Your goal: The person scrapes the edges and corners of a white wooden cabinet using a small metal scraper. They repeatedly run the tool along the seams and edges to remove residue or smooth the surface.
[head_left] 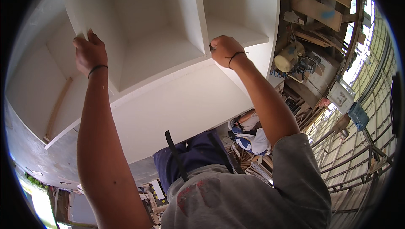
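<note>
Side daylight glares; soft shadows line the shelving (160,56).

Big boxy white cabinet with open compartments (162,60) here, and its left bay has a thin tan strip (60,106) running along it, can't tell if that's loose or fixed. Smooth grey floor (46,161) shows on the near left. The right side's a mess: flat brown wooden boards (316,10) on the far end, then a yellowish cylindrical tank (289,56). Can't make out what's directly under the tank.
</note>
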`<state>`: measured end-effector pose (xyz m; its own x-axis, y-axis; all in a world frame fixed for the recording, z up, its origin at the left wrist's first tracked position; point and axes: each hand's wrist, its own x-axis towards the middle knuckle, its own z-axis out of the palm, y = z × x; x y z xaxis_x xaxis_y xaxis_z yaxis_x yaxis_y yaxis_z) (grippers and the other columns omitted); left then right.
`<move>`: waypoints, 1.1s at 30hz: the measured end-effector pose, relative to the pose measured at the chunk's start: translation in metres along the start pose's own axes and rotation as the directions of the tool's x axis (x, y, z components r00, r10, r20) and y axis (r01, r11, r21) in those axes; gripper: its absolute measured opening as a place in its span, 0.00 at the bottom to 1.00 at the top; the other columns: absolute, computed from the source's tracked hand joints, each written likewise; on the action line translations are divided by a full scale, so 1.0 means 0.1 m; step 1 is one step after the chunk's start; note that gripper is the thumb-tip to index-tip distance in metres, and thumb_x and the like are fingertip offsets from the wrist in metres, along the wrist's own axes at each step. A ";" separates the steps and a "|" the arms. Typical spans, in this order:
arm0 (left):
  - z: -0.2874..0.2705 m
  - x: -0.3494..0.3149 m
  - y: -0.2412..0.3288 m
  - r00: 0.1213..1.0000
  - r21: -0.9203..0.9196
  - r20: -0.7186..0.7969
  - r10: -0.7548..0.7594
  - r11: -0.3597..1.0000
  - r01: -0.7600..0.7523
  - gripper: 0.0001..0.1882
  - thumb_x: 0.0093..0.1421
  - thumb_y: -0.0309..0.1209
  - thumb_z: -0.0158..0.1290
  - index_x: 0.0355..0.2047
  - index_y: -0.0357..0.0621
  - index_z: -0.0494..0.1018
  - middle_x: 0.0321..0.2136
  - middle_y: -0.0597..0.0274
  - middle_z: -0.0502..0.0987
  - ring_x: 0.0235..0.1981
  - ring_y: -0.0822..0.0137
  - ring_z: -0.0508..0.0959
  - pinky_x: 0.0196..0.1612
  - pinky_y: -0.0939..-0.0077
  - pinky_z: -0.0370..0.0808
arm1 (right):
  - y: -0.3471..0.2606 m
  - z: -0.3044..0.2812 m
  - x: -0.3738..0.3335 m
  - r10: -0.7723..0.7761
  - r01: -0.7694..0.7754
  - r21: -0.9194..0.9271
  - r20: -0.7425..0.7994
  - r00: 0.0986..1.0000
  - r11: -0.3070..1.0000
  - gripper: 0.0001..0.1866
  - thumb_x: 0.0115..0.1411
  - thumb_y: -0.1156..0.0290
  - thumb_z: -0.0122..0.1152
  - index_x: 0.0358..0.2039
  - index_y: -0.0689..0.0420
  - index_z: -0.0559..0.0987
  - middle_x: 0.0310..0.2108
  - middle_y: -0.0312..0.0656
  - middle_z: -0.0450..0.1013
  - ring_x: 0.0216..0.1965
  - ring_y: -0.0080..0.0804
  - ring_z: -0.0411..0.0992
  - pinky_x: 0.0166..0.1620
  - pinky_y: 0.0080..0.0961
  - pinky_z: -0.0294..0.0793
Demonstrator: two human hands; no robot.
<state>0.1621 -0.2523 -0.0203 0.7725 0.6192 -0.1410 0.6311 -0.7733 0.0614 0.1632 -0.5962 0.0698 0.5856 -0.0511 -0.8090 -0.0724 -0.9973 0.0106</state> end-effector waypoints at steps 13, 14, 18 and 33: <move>-0.07 -0.01 0.03 1.000 -0.041 0.016 -0.004 0.999 0.005 0.24 0.61 0.52 0.46 0.38 0.41 0.66 0.30 0.44 0.79 0.32 0.44 0.80 0.33 0.52 0.77 | 0.31 -0.34 0.07 0.132 -0.128 -0.101 0.028 0.991 0.987 0.08 0.49 0.74 0.52 0.29 0.57 0.79 0.32 0.50 0.77 0.40 0.46 0.76 0.42 0.41 0.75; -0.07 0.00 0.00 1.000 -0.031 0.009 -0.008 0.999 0.008 0.24 0.61 0.52 0.46 0.38 0.40 0.66 0.30 0.43 0.79 0.32 0.44 0.80 0.34 0.52 0.77 | 0.35 -0.26 0.09 0.115 -0.111 -0.134 0.024 0.993 0.985 0.09 0.50 0.74 0.52 0.30 0.58 0.80 0.33 0.50 0.77 0.40 0.46 0.76 0.42 0.40 0.76; 0.00 -0.02 0.01 1.000 -0.026 0.010 -0.001 1.000 0.001 0.25 0.61 0.52 0.46 0.37 0.39 0.66 0.29 0.42 0.79 0.32 0.43 0.80 0.34 0.51 0.77 | -0.18 0.11 -0.13 0.000 -0.002 -0.056 -0.037 0.999 0.998 0.11 0.50 0.74 0.52 0.32 0.61 0.80 0.36 0.52 0.77 0.42 0.49 0.75 0.45 0.39 0.76; 0.20 0.07 -0.11 0.986 0.076 -0.112 0.126 0.990 -0.118 0.24 0.64 0.51 0.44 0.38 0.38 0.65 0.29 0.43 0.78 0.30 0.45 0.80 0.30 0.53 0.79 | 2.78 0.65 -0.31 0.513 0.075 0.561 -0.797 0.319 0.825 0.09 0.55 0.73 0.58 0.37 0.58 0.75 0.30 0.43 0.73 0.32 0.38 0.73 0.38 0.32 0.72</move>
<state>0.1588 -0.2423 -0.0415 0.8489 0.5281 -0.0205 0.5282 -0.8491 0.0027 0.0729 -0.8685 0.0598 0.7930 -0.5697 0.2157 -0.4687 -0.7968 -0.3813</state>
